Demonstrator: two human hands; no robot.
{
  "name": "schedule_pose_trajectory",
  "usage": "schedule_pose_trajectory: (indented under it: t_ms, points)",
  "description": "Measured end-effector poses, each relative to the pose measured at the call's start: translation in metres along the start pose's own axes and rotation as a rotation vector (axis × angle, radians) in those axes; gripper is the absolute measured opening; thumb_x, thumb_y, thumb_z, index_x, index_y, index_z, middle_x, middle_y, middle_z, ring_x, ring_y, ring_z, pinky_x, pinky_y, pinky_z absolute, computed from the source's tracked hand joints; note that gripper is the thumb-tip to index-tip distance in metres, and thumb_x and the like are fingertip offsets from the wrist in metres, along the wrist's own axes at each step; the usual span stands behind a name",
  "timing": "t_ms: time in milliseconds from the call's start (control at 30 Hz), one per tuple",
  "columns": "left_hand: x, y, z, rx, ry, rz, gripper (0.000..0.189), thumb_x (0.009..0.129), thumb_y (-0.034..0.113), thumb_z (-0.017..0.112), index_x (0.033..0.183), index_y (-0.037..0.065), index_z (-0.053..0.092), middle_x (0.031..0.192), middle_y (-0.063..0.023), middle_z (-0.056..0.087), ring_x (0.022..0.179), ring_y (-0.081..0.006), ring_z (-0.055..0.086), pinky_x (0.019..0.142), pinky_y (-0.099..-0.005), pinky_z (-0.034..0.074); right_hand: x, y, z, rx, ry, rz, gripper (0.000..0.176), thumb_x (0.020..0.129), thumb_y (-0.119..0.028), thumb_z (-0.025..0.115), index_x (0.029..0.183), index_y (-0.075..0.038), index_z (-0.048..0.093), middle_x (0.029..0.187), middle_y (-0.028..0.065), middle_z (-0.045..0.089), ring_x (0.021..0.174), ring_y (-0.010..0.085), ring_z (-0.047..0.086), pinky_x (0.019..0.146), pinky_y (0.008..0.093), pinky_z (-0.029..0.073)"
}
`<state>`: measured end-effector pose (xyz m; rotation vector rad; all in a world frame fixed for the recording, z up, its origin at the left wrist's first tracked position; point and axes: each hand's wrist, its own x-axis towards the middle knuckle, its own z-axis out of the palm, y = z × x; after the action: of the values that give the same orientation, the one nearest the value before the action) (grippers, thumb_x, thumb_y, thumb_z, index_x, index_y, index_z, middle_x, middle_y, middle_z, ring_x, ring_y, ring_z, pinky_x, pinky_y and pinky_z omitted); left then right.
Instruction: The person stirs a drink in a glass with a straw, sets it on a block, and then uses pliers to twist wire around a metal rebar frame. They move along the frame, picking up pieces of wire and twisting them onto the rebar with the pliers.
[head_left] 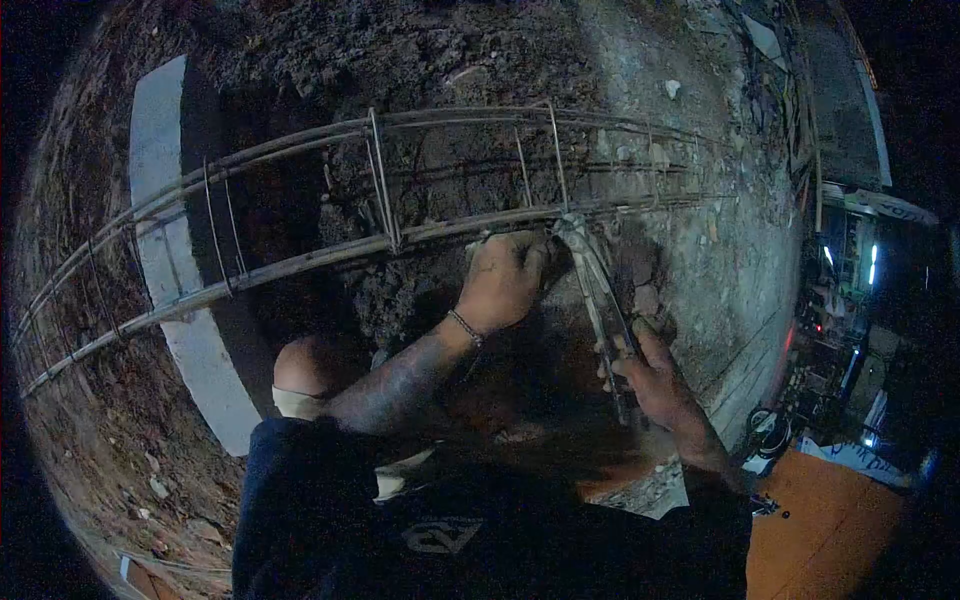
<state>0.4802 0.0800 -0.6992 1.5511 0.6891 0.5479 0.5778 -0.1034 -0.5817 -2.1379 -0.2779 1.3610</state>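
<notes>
A long rebar cage (300, 200) of steel bars and thin stirrups lies across a dirt trench. My left hand (503, 280) grips the nearest bar of the cage where a stirrup crosses it, a bracelet on the wrist. My right hand (655, 385) holds the handles of a long metal tool, likely pincers (600, 295), whose tip reaches the bar (572, 225) beside my left fingers. Whether binding wire sits at the joint is too dark to tell.
Loose earth and stones (400, 60) fill the trench behind the cage. A pale concrete strip (170, 250) runs under the cage at left. A rough concrete surface (720, 200) lies at right, with an orange sheet (820, 520) and lit clutter at the far right.
</notes>
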Motion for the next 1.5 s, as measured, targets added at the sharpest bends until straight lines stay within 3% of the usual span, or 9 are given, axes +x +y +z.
schedule_pose_trajectory:
  t_ms: [367, 400, 600, 733, 833, 900, 967, 1267, 1500]
  points:
    - [0.001, 0.004, -0.004, 0.062, -0.080, -0.020, 0.017, 0.074, 0.013, 0.049, 0.081, 0.000, 0.058, 0.071, -0.0210, 0.057, 0.071, -0.0379, 0.054, 0.063, -0.0420, 0.042, -0.009, -0.056, 0.022, -0.237, 0.105, 0.346, 0.037, 0.081, -0.009, 0.044, 0.115, -0.002, 0.032, 0.081, 0.0120, 0.052, 0.064, 0.0200, 0.053, 0.059, 0.0325, 0.047]
    - [-0.002, 0.003, -0.002, 0.066, -0.086, -0.015, 0.017, 0.074, 0.013, 0.049, 0.081, 0.000, 0.058, 0.071, -0.0210, 0.057, 0.071, -0.0379, 0.054, 0.063, -0.0420, 0.042, -0.002, -0.034, 0.008, -0.728, 0.225, -0.149, 0.033, 0.081, -0.010, 0.044, 0.110, 0.000, 0.034, 0.076, 0.0141, 0.052, 0.064, 0.0256, 0.054, 0.057, 0.0360, 0.047]
    - [0.034, 0.046, 0.046, 0.199, -0.078, 0.991, 0.031, 0.060, 0.018, 0.061, 0.087, 0.004, 0.055, 0.082, -0.0122, 0.053, 0.077, -0.0305, 0.051, 0.066, -0.0375, 0.042, -0.015, -0.092, 0.016, -1.278, 0.153, -0.109, 0.025, 0.074, -0.007, 0.050, 0.094, 0.003, 0.037, 0.072, 0.0242, 0.052, 0.067, 0.0422, 0.052, 0.059, 0.0455, 0.043]
    - [0.042, -0.002, 0.091, -0.215, -0.413, 0.755, 0.024, 0.060, 0.018, 0.059, 0.080, 0.005, 0.054, 0.074, -0.0083, 0.053, 0.066, -0.0255, 0.053, 0.058, -0.0368, 0.044, -0.015, -0.092, -0.001, -1.407, 0.168, -0.236, 0.026, 0.074, -0.009, 0.051, 0.094, 0.002, 0.037, 0.071, 0.0238, 0.051, 0.067, 0.0396, 0.054, 0.057, 0.0441, 0.044]
    - [0.045, 0.018, 0.072, 0.179, -0.356, 0.933, 0.024, 0.056, 0.020, 0.059, 0.075, 0.005, 0.055, 0.062, -0.0081, 0.053, 0.051, -0.0269, 0.053, 0.050, -0.0378, 0.044, -0.016, -0.101, -0.011, -1.025, 0.154, -0.315, 0.025, 0.079, -0.015, 0.052, 0.095, -0.001, 0.039, 0.071, 0.0203, 0.053, 0.062, 0.0328, 0.057, 0.049, 0.0410, 0.044]
    - [0.043, 0.028, 0.066, 0.261, -0.381, 0.872, 0.025, 0.055, 0.021, 0.059, 0.075, 0.006, 0.056, 0.063, -0.0091, 0.054, 0.054, -0.0274, 0.054, 0.051, -0.0379, 0.044, -0.016, -0.098, -0.029, 0.240, -0.173, 0.435, 0.025, 0.082, -0.026, 0.052, 0.091, -0.005, 0.041, 0.065, 0.0110, 0.052, 0.044, 0.0213, 0.051, 0.037, 0.0325, 0.039]
    - [0.041, 0.026, 0.073, 0.332, -0.404, 0.809, 0.026, 0.054, 0.023, 0.059, 0.075, 0.007, 0.057, 0.064, -0.0100, 0.055, 0.057, -0.0278, 0.055, 0.052, -0.0380, 0.044, -0.013, -0.104, -0.030, 0.271, -0.240, 0.510, 0.026, 0.083, -0.032, 0.050, 0.087, -0.007, 0.044, 0.063, 0.0065, 0.052, 0.037, 0.0160, 0.046, 0.032, 0.0275, 0.036]
    - [0.060, 0.024, 0.102, 0.358, -0.264, 0.771, 0.030, 0.056, 0.028, 0.064, 0.077, 0.007, 0.058, 0.074, -0.0090, 0.057, 0.063, -0.0238, 0.055, 0.055, -0.0352, 0.044, 0.015, -0.076, -0.076, -1.766, 0.122, -0.212, 0.030, 0.082, -0.025, 0.049, 0.099, 0.001, 0.049, 0.065, 0.0169, 0.057, 0.056, 0.0260, 0.058, 0.052, 0.0340, 0.046]
    - [0.074, 0.016, 0.112, -0.280, -0.259, 0.513, 0.035, 0.065, 0.036, 0.061, 0.091, 0.012, 0.057, 0.086, -0.0078, 0.057, 0.078, -0.0232, 0.055, 0.071, -0.0346, 0.045, 0.063, -0.079, -0.134, -1.646, 0.066, -0.446, 0.028, 0.081, -0.027, 0.049, 0.098, -0.006, 0.051, 0.071, 0.0155, 0.058, 0.059, 0.0296, 0.057, 0.055, 0.0374, 0.044]
